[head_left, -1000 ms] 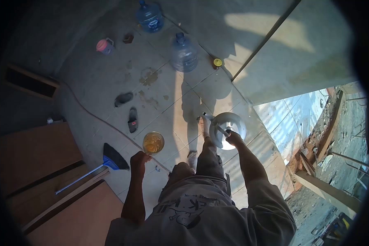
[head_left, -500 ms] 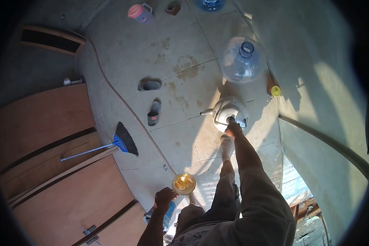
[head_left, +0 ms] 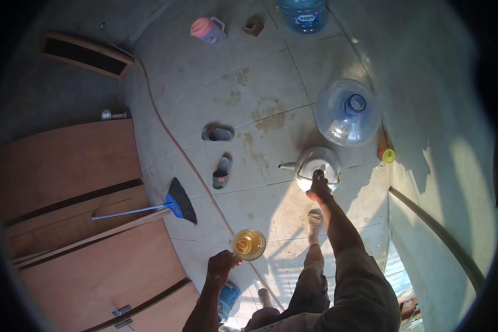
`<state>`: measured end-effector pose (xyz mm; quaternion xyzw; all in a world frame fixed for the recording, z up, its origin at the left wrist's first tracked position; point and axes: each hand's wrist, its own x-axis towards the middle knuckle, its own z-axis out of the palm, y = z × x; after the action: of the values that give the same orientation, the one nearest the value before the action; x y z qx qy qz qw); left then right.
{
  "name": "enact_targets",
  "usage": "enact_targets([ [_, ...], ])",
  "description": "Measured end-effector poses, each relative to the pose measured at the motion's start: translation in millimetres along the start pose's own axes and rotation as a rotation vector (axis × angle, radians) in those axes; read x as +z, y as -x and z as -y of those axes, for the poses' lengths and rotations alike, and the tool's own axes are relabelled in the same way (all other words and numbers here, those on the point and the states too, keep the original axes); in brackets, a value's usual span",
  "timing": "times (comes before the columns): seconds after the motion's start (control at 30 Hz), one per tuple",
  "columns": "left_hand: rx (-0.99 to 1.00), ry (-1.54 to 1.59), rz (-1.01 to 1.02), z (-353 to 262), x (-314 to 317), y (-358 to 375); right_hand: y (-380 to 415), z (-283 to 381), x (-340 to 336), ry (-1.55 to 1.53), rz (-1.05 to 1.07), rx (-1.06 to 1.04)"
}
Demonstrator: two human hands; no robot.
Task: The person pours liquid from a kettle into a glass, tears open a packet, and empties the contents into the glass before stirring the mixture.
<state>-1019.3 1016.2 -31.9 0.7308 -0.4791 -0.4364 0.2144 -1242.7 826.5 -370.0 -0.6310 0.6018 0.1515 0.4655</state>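
Observation:
My left hand (head_left: 221, 265) is closed round the handle of an amber see-through mug (head_left: 249, 244), held out over the floor; something coiled or ringed shows inside it. My right hand (head_left: 319, 190) grips the top handle of a pale metal kettle (head_left: 309, 165), its spout pointing left. The kettle appears to hang just above the tiles, though its base is hidden. Just beyond it, a clear empty water gallon bottle (head_left: 340, 124) stands upright by the wall. A small yellow-lidded container (head_left: 388, 156) sits to the right of the kettle.
Two grey slippers (head_left: 222, 171) lie left of the kettle. A blue broom (head_left: 180, 202) leans by wooden doors (head_left: 94, 265). A hose (head_left: 174, 141) crosses the floor. Farther off are a pink-lidded pitcher (head_left: 209, 31) and a blue water bottle (head_left: 303, 12). A blue container (head_left: 228, 301) is near my left leg.
My view has shifted, so the floor things sit lower and further right. The kettle in my right hand has moved forward over the floor, nearer the clear bottle. Both hands keep their hold.

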Motion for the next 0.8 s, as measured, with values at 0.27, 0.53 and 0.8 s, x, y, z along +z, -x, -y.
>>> enact_targets([
  [0.27,-0.185,0.310,0.099,-89,-9,-24,232,95,-160,-0.418,0.106,-1.007],
  [0.53,0.313,0.535,0.239,-244,-67,-1,417,149,-285,-0.472,-0.419,-1.129],
  [0.8,0.800,0.810,0.519,-324,-117,35,569,192,-308,-0.428,-0.961,-1.141],
])
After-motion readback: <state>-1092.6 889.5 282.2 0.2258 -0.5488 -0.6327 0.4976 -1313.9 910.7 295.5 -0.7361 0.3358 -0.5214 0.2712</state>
